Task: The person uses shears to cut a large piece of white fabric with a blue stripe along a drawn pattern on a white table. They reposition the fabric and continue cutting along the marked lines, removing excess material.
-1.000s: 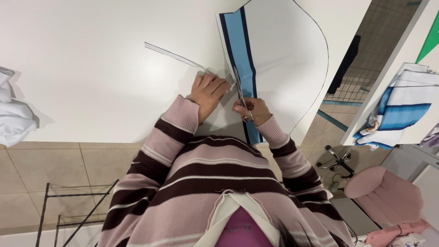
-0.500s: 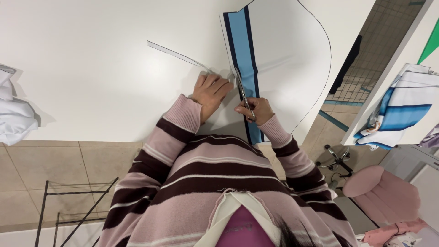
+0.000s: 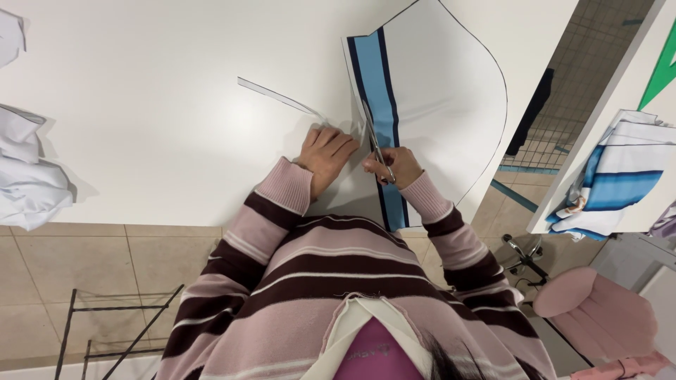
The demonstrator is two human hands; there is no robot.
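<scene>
Near the table's (image 3: 141, 105) front edge, the left hand (image 3: 325, 156) pressed flat and open on the white blue-striped fabric (image 3: 422, 98) to steady it, while the right hand (image 3: 394, 166) gripped scissors (image 3: 373, 137) cutting beside the stripe.

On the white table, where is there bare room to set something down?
The widest bare stretch of the white table lies between the crumpled white cloth and the left hand. It is crowded at the striped fabric piece, where the right hand works scissors.
</scene>
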